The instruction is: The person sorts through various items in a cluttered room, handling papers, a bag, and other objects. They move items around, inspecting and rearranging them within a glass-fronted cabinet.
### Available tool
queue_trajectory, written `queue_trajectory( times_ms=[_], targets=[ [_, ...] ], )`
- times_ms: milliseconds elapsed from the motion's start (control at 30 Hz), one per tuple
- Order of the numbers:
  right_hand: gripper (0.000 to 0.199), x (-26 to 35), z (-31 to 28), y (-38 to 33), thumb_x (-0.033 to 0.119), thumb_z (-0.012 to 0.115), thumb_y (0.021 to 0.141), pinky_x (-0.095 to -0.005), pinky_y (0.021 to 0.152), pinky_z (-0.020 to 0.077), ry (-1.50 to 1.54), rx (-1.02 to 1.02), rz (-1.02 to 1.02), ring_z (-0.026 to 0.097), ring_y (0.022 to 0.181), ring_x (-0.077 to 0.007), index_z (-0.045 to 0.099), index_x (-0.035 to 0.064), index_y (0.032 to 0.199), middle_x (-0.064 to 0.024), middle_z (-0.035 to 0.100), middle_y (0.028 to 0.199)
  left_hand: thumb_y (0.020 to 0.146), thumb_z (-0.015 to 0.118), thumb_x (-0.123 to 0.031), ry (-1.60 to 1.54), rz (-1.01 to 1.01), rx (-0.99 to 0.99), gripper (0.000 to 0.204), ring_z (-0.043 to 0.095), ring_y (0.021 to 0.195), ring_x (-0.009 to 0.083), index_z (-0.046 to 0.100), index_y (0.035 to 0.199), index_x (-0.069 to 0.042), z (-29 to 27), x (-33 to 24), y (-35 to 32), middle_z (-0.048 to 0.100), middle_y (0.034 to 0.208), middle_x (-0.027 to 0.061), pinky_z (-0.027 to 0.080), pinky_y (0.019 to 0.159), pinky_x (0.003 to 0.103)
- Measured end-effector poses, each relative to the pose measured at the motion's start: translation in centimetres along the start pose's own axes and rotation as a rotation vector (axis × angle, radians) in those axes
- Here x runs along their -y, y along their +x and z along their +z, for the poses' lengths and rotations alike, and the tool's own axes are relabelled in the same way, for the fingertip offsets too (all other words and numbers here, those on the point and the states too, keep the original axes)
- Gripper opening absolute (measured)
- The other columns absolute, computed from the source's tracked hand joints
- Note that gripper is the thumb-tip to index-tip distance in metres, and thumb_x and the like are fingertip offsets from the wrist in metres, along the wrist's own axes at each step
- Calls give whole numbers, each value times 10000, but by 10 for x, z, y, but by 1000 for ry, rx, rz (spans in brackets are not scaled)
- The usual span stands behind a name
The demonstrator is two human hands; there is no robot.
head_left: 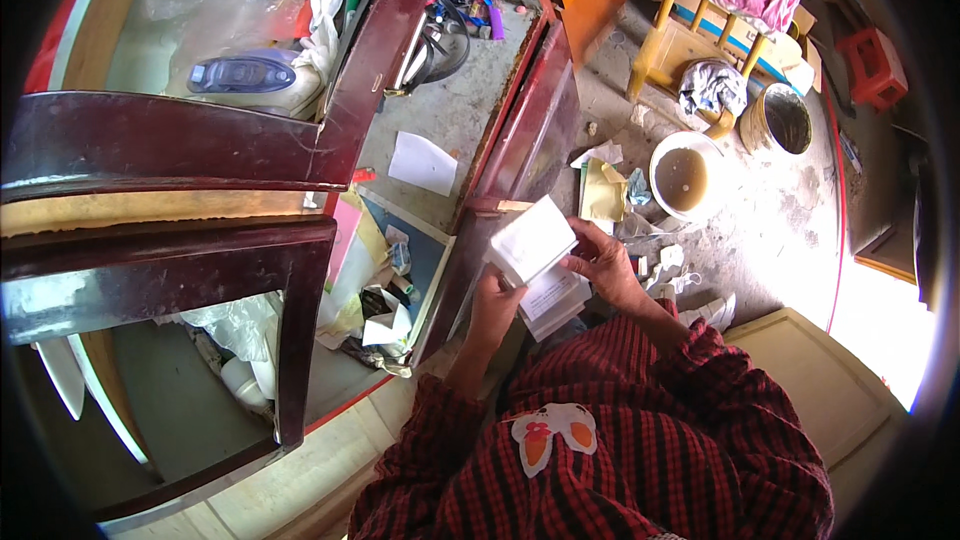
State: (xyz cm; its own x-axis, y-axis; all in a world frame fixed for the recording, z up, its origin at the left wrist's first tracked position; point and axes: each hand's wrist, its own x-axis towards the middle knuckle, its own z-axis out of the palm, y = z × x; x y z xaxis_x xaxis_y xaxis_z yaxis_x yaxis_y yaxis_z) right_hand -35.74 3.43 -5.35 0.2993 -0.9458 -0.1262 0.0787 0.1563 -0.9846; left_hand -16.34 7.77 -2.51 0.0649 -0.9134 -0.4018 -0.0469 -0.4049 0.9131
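Note:
A small white box is held up in front of my body, its broad pale face tilted toward me. My left hand grips its lower left corner with the thumb on the near edge. From the other side my right hand pinches the right edge between thumb and bent fingers. Just below the box is a white printed piece, like a folded leaflet or another carton; what supports it is hidden. Both arms wear red and black checked sleeves.
A dark red wooden cabinet fills the left, with a drawer of papers and clutter. On the right floor stand a white bucket of murky water, a dark pail, a wooden chair and a red stool. Litter lies around them.

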Motion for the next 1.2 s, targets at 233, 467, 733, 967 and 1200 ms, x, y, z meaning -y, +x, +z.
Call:
queue_trajectory(
  times_ms=[233,467,733,967,1200],
  targets=[
    [809,29,-5,3,49,767,558,-373,897,402,-484,-193,-302,441,1109,-318,414,124,1282,-151,414,1223,771,590,-20,203,132,-49,240,568,803,133,565,1007,20,1,-4,5,614,883,94,449,716,272],
    [973,45,-9,11,111,811,528,-409,991,333,-542,-402,-340,371,1196,-338,291,80,1350,-168,354,1304,825,588,-124,388,80,-5,205,542,723,78,592,950,39,14,-34,0,621,782,71,451,651,255],
    [629,55,-30,5,64,783,543,-392,865,403,-544,-303,-568,478,1043,-291,489,58,1100,-125,502,1089,831,602,-167,484,89,-11,215,516,657,66,589,885,41,21,-39,-3,610,714,60,440,593,261],
    [333,61,-29,9,118,746,668,-324,740,450,-432,95,-311,566,854,-208,611,28,959,-86,606,888,800,642,-154,664,207,-56,256,561,644,176,540,934,39,32,-49,-5,598,730,101,452,613,291],
    [267,58,-43,14,139,670,753,-320,641,461,-343,381,6,586,673,-176,604,36,990,-137,609,744,658,752,-144,745,594,-171,578,480,1081,272,453,1140,-36,44,-87,-12,451,1203,167,417,833,352]
  ],
)
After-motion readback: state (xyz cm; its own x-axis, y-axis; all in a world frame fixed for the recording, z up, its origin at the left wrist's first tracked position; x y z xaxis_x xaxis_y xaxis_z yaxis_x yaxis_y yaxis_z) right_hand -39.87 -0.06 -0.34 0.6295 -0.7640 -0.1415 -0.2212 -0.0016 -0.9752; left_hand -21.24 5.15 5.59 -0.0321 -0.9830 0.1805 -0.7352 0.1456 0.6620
